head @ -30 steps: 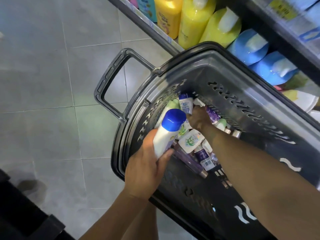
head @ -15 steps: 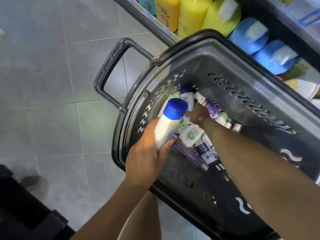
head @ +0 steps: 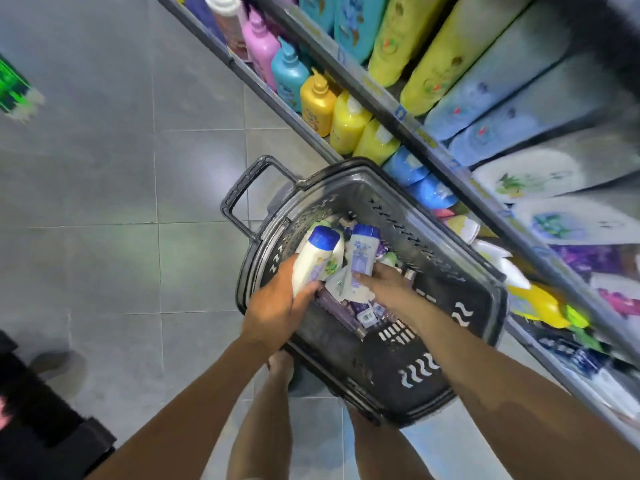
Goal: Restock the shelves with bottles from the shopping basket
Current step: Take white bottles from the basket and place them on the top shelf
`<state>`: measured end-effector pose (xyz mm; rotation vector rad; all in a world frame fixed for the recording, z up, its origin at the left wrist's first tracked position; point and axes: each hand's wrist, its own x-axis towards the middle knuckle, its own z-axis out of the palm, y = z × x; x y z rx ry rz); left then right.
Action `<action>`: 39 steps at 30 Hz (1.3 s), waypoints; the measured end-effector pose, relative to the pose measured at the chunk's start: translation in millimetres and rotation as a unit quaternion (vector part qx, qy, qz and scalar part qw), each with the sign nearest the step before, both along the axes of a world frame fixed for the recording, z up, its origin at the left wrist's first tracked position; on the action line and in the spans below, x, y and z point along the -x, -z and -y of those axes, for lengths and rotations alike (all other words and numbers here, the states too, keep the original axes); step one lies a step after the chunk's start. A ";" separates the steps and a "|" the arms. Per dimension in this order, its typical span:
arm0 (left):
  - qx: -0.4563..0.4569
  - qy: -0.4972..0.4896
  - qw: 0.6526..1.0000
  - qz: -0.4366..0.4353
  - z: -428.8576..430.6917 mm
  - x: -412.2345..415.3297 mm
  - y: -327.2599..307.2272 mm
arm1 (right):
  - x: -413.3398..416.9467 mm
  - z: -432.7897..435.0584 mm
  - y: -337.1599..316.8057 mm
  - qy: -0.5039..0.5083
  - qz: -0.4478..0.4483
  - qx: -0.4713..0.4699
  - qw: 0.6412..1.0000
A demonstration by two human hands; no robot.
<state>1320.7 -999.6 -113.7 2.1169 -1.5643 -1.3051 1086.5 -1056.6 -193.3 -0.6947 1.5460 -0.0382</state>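
Bottles [head: 341, 311] are heaped loose in the far half of the black shopping basket [head: 408, 372], which is kept low by the person's legs and just beside the shelves [head: 398, 109] at the right, presumably so that stock can be passed across with a short reach.

A white bottle [head: 313, 261] with a blue cap is grasped by the left hand [head: 277, 306]. The fingers and thumb are wrapped round its lower body and it is lifted clear of the heap, cap pointing away. A second bottle [head: 362, 252], also blue-capped, is gripped low down by the right hand [head: 384, 284], with the thumb laid across its front; whether its base rests among the others cannot be told. One bottle per hand is probably taken so that two can be shelved in a single trip.

On the shelves, stock is grouped by colour: yellow pump bottles [head: 348, 123] on the bottom shelf, with round blue bottles [head: 405, 166] nearer along the same row. The matching row for the blue-capped pair cannot be picked out.

Little writing can be read. A lilac panel is carried on the second bottle, a green leaf motif [head: 331, 266] is seen on a bottle behind the white one, and a barcode [head: 367, 317] is shown on a small bottle in the heap — no brand name is legible. The price tags [head: 400, 112] along the shelf edge are too blurred to read.
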 end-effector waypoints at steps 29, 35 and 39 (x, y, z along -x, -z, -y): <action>0.097 0.018 0.923 -0.373 57.7 47.8 -468.0 | 33.0 -45.0 -554.2 0.288 0.204 0.206 0.913; 0.118 0.041 0.902 -0.412 69.3 68.3 -509.3 | 52.7 -48.9 -610.9 0.327 0.283 0.285 0.856; 0.161 0.103 0.888 -0.418 77.6 86.6 -546.2 | 61.6 -47.8 -650.7 0.317 0.307 0.325 0.836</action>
